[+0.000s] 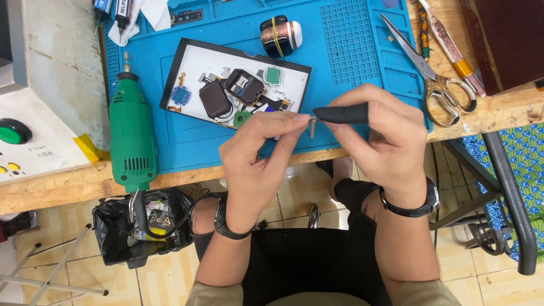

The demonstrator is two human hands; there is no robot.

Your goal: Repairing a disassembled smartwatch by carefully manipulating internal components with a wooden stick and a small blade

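Two hands, left hand (258,150) and right hand (377,133), each grip pinched on one small metal strip (312,127)

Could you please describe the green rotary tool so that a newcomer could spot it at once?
Find the blue work mat on the wooden bench. On its left edge, left of the white tray of watch parts, lies the rotary tool, the only bright green, fat cylinder there, metal tip pointing away.

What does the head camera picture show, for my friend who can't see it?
Two hands, left hand and right hand, pinch a tiny metal part together above a blue work mat. On the mat sit a tray of small watch parts, a green rotary tool and scissors.
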